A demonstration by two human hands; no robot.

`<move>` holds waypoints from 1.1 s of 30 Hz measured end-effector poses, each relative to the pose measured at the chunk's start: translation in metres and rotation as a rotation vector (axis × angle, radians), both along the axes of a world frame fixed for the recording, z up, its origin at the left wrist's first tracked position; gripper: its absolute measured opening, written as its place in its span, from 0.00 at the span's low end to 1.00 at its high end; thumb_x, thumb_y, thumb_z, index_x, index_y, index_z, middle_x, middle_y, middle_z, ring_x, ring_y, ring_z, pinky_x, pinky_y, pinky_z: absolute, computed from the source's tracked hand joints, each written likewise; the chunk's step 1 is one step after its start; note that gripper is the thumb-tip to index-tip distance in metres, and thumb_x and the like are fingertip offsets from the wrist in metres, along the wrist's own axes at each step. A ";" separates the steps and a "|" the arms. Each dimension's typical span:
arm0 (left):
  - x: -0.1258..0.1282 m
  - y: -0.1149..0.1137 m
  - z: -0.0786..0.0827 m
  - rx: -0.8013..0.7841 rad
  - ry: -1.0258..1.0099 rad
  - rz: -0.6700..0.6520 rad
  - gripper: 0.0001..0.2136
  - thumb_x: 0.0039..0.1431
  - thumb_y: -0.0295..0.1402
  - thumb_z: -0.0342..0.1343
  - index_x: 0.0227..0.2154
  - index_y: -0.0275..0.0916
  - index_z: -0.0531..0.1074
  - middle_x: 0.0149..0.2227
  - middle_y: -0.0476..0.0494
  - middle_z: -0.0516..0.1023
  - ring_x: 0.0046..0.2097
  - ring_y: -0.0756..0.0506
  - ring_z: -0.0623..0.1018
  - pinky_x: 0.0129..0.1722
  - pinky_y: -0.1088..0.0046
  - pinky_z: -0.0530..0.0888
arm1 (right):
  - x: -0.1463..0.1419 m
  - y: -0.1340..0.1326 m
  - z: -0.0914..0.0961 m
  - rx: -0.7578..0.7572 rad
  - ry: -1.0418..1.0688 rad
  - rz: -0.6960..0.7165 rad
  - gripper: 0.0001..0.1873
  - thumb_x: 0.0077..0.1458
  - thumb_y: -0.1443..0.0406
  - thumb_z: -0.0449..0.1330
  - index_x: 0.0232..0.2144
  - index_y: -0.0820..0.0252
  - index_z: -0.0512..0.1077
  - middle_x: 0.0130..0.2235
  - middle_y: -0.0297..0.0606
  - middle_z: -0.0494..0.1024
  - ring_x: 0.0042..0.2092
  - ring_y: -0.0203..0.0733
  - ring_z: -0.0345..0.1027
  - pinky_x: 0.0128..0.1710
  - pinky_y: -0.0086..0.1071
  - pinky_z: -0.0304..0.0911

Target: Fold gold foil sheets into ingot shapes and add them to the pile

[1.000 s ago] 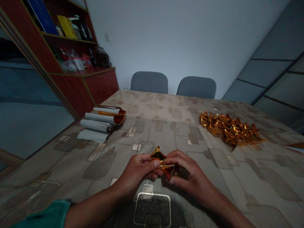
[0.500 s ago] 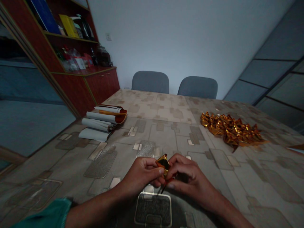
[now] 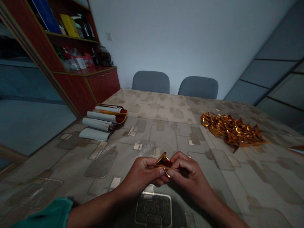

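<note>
Red-brown wooden cabinet (image 3: 104,84) with yellowish edging, far left, serves as the main container. Upper shelf: tall blue flat-sided object (image 3: 46,15), leaning; yellow upright packet (image 3: 69,25); dark, rounded vessel (image 3: 84,27) beside it. Lower shelf: clear and reddish plastic bags (image 3: 73,58), contents not legible; large dark jar (image 3: 104,57) near the cabinet's right end, contents too dark to tell.

Counter (image 3: 180,139): covered with a grey-beige cloth or sheet patterned in overlapping rounded rectangles. On its left side lies a stack of folded, white-backed sheets (image 3: 98,124) with an orange-gold face showing at the curled right end. On its right side, a heap of crumpled-looking, shiny gold foil pieces (image 3: 234,129), touching one another. At the right edge of view, part of a flat orange-and-white piece (image 3: 296,148).

Small folded gold foil piece (image 3: 163,160): at the near middle of the counter, between both hands, pointed end up. Left hand (image 3: 148,172): thumb and bent fingers pinched together on its left side. Right hand (image 3: 188,171): fingers curled, thumb and fingertips nearly together at its right side. Teal sleeve (image 3: 49,215) on the left arm.

Room: two grey rounded chair backs (image 3: 150,81) beyond the counter; pale wall (image 3: 190,34) with a white socket plate (image 3: 109,36); grey panels (image 3: 268,69) at right. Light dim.
</note>
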State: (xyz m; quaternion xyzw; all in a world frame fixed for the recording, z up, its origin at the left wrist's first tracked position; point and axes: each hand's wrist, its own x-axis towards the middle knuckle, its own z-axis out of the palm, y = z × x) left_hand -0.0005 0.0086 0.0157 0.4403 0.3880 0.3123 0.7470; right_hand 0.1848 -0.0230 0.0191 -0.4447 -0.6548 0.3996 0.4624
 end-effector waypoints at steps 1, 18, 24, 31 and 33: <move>0.000 0.000 -0.001 0.001 -0.001 0.003 0.17 0.46 0.43 0.72 0.32 0.33 0.82 0.28 0.42 0.83 0.30 0.49 0.79 0.30 0.76 0.72 | -0.002 0.000 -0.002 0.012 -0.015 -0.050 0.14 0.59 0.61 0.63 0.22 0.57 0.70 0.30 0.34 0.71 0.31 0.39 0.65 0.28 0.31 0.57; -0.001 -0.001 -0.005 0.116 0.041 -0.071 0.15 0.53 0.43 0.67 0.35 0.35 0.83 0.35 0.39 0.85 0.35 0.46 0.81 0.37 0.72 0.75 | 0.000 -0.002 0.000 0.156 -0.257 -0.092 0.13 0.62 0.64 0.62 0.25 0.57 0.70 0.28 0.32 0.71 0.31 0.38 0.65 0.30 0.31 0.57; 0.000 0.000 -0.005 0.066 0.031 -0.038 0.18 0.51 0.46 0.69 0.34 0.35 0.83 0.33 0.39 0.85 0.36 0.44 0.82 0.37 0.72 0.76 | 0.003 -0.002 0.006 0.124 -0.253 -0.025 0.09 0.65 0.63 0.57 0.31 0.56 0.71 0.30 0.33 0.73 0.31 0.39 0.66 0.31 0.31 0.58; -0.001 -0.001 -0.010 0.086 0.027 -0.091 0.15 0.54 0.43 0.67 0.38 0.35 0.83 0.36 0.38 0.85 0.39 0.44 0.82 0.38 0.73 0.75 | 0.000 0.000 0.004 0.066 -0.294 -0.086 0.11 0.62 0.65 0.59 0.26 0.57 0.69 0.28 0.33 0.73 0.30 0.39 0.66 0.30 0.31 0.57; -0.001 -0.002 -0.011 0.100 0.042 -0.093 0.15 0.55 0.43 0.66 0.37 0.35 0.83 0.36 0.38 0.85 0.39 0.44 0.82 0.38 0.72 0.75 | -0.001 0.000 0.002 0.068 -0.290 -0.090 0.11 0.62 0.66 0.59 0.25 0.57 0.69 0.27 0.32 0.73 0.29 0.38 0.65 0.30 0.31 0.56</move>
